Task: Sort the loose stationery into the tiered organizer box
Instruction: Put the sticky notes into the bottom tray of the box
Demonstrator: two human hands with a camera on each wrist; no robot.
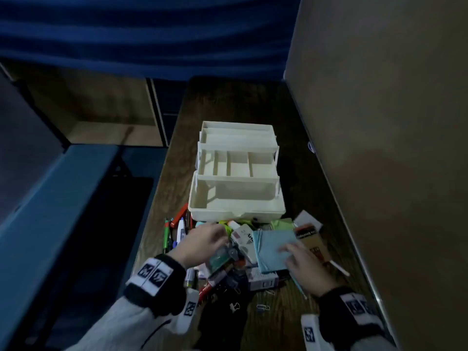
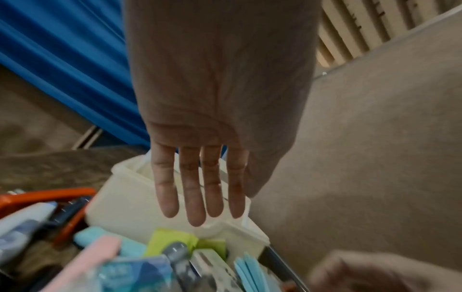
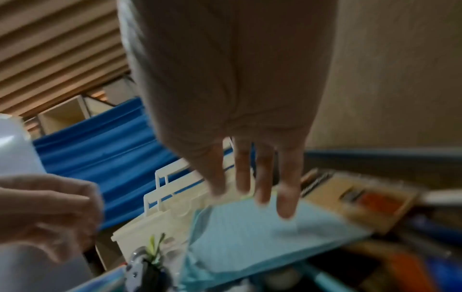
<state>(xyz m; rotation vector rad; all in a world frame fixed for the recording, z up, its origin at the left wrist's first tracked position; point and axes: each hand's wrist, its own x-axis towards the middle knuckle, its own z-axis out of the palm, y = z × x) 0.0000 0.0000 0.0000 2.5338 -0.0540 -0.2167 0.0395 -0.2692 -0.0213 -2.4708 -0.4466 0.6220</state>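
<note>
The blue paper pad is being approached by the right hand, fingers extended; the left hand is being held flat, empty. Sheets risk being fanned loose.

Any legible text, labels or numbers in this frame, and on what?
"Art", cut off: white packet in the pile.
White lettering on the brown box's dark band: too blurred to read.
Marker patterns on the wristbands: no readable words.
Wrist views: nothing legible.
</note>
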